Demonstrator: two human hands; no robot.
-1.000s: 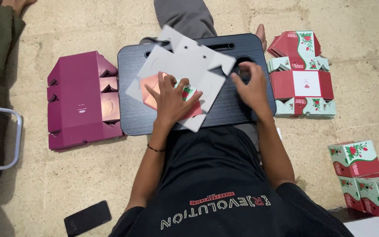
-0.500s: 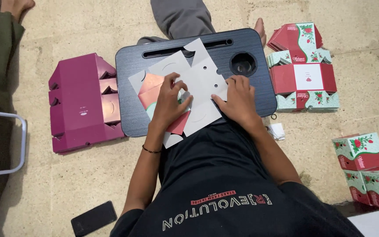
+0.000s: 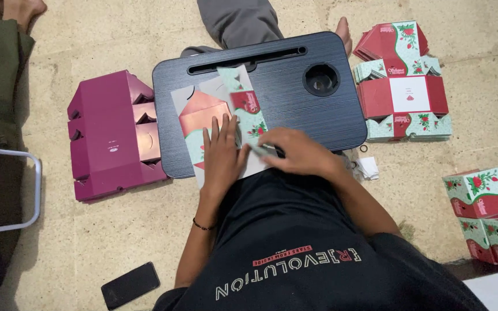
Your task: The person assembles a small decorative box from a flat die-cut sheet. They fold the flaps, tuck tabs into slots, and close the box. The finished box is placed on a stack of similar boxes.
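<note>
Pressing flat with open fingers, the left hand (image 3: 221, 151) lies on the unfolded box blank (image 3: 220, 118), a red and mint card with flower print in the centre of the frame on the black tabletop (image 3: 295, 95). The right hand (image 3: 295, 152) sits just beside it at the lower edge of the blank, fingers curled on a folded flap, though how firmly it grips I cannot tell. A magenta stack of flat boxes (image 3: 110, 135) lies on the floor at left, more printed blanks (image 3: 402, 95) at upper right, and a dark phone (image 3: 131, 285) at lower left.
</note>
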